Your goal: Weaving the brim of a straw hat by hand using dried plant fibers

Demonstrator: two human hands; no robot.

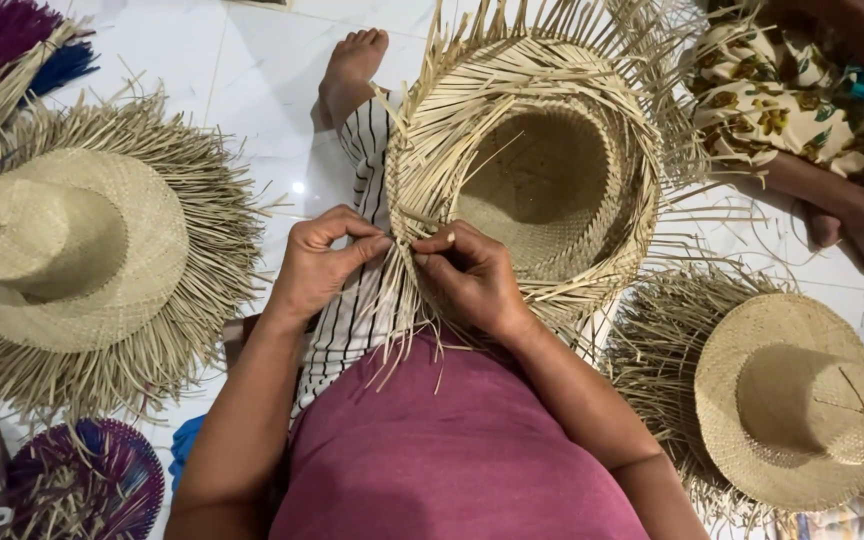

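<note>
On the person's lap sat an unfinished straw hat (542, 180), tipped up so you looked straight into the hollow crown, with loose strands sticking out all around the brim edge. Both hands were working the near edge of that brim. The left hand (317, 265) had its thumb and fingers pinched closed on a few straw strands (397, 300) right at the rim, and the right hand (472, 280) was pinched on the strands just beside it, fingertips of the two hands almost touching. The loose ends hung down over a striped cloth (352, 310) and the maroon shirt (442, 450).

One bare foot (350, 68) poked out past the hat on the white tile floor (252, 60).

Around them was plenty of other stuff: a finished-looking straw hat with a shaggy fringe (62, 250) off to the left, another one (792, 390) on the right, crown up. A purple and blue woven piece (82, 485) lay at bottom left, and a bundle of purple and blue fibres (12, 45) was up in the top left corner. Another person in a floral patterned garment (762, 95) sat at top right, well apart from the hands.
</note>
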